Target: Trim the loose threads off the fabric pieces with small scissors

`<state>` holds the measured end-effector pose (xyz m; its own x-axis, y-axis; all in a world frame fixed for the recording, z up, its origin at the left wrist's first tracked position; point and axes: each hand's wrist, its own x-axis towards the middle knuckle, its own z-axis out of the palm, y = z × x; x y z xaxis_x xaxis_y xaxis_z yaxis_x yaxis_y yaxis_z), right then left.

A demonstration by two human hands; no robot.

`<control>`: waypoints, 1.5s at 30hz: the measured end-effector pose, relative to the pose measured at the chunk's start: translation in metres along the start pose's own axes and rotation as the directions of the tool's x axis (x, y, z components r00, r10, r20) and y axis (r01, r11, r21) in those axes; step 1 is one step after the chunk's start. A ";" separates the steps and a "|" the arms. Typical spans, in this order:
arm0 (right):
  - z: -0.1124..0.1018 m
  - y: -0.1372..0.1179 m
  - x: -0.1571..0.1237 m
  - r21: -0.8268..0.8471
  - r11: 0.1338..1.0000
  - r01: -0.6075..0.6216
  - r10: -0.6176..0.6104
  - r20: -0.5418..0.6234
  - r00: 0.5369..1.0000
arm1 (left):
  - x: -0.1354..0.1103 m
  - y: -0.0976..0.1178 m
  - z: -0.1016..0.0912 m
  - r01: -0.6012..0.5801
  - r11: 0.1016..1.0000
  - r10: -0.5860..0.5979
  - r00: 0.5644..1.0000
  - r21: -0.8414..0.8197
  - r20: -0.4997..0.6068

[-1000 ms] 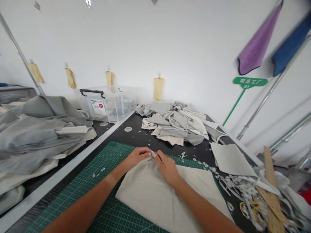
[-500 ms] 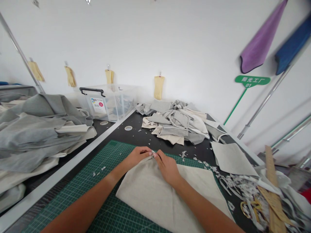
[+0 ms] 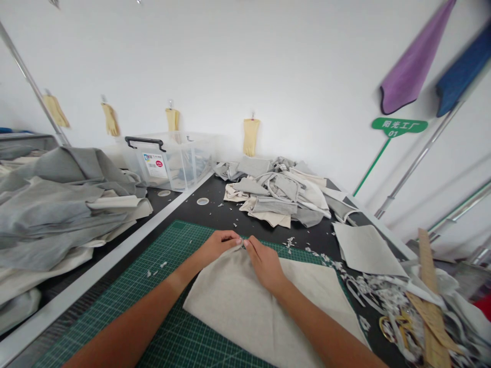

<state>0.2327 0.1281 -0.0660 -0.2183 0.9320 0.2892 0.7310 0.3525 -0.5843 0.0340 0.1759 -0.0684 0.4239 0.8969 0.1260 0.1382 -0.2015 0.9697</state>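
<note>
A pale beige-grey piece of cloth [image 3: 233,301] lies over the green cutting mat [image 3: 184,237], its far edge lifted and bunched between my hands. My left hand [image 3: 220,246] pinches that edge from the left, fingers closed. From the right, my right hand [image 3: 264,263] pinches the same edge, thumb and forefinger nearly touching the left fingertips. The exact spot between the fingertips is partly hidden by the fingers. The rest of the cloth spreads flat towards me and to the right, beneath my right forearm.
Grey and cream cloths [image 3: 268,189] are heaped at the back, with a larger pile [image 3: 57,214] on the left. A clear plastic bin [image 3: 172,163] stands behind. At right lie a folded cloth [image 3: 368,250], fabric scraps [image 3: 383,294], wooden rulers [image 3: 429,271] and gold-handled scissors [image 3: 389,327].
Both hands stay almost in place, still pinching the cloth's edge. The fingertips have shifted very slightly; the cloth lies as before.
</note>
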 end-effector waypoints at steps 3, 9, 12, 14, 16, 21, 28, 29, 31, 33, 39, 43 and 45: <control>-0.002 0.001 0.001 0.130 0.991 -0.039 0.045 -0.042 0.998 | 0.000 0.001 -0.001 0.007 1.000 -0.007 1.000 0.008 -0.010; -0.003 0.003 0.006 0.315 0.938 -0.144 0.162 -0.033 0.986 | -0.002 0.006 0.001 0.010 1.000 -0.009 1.000 -0.027 0.011; -0.002 0.005 0.010 0.345 0.934 -0.095 0.115 -0.038 0.993 | 0.000 0.006 0.003 -0.006 0.998 0.008 0.999 -0.060 0.045; -0.002 0.008 0.013 0.370 0.928 -0.041 0.058 -0.033 0.998 | 0.001 0.004 0.004 -0.022 0.998 0.025 0.999 -0.063 0.046; -0.002 0.012 0.016 0.388 0.921 -0.025 0.028 -0.001 1.000 | 0.003 0.002 0.004 -0.023 0.998 0.025 0.999 -0.057 0.036; -0.006 0.021 0.022 0.346 0.936 -0.071 0.064 0.031 0.997 | 0.001 0.006 0.003 -0.005 0.999 0.005 1.000 -0.032 -0.018; -0.037 0.036 0.031 0.102 0.989 -0.107 0.095 0.113 0.989 | 0.006 0.010 -0.011 -0.002 0.999 0.009 0.992 0.053 -0.129; -0.045 0.040 0.032 0.060 0.993 -0.104 0.093 0.164 0.982 | 0.008 0.008 -0.016 0.009 0.998 0.001 0.989 0.069 -0.147; -0.063 0.049 0.034 -0.006 0.996 -0.092 0.090 0.285 0.954 | 0.011 0.002 -0.024 0.029 0.994 -0.011 0.986 0.102 -0.168; -0.083 0.058 0.035 -0.033 0.996 -0.087 0.093 0.415 0.905 | 0.013 -0.005 -0.033 0.041 0.988 -0.013 0.984 0.151 -0.180; -0.130 0.075 0.030 -0.226 0.967 -0.120 0.233 0.587 0.775 | 0.012 -0.014 -0.045 0.094 0.963 -0.057 0.987 0.254 -0.150; -0.141 0.084 0.026 -0.368 0.912 -0.181 0.394 0.663 0.637 | 0.012 -0.014 -0.046 0.101 0.959 -0.066 0.988 0.264 -0.139; -0.144 0.090 0.025 -0.377 0.906 -0.191 0.410 0.677 0.611 | 0.013 -0.016 -0.047 0.098 0.963 -0.056 0.984 0.250 -0.169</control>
<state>0.3860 0.1709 -0.0026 -0.2715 0.7708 -0.5763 0.9478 0.1100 -0.2993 -0.0049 0.2089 -0.0725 0.2579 0.9605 0.1049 0.3980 -0.2045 0.8943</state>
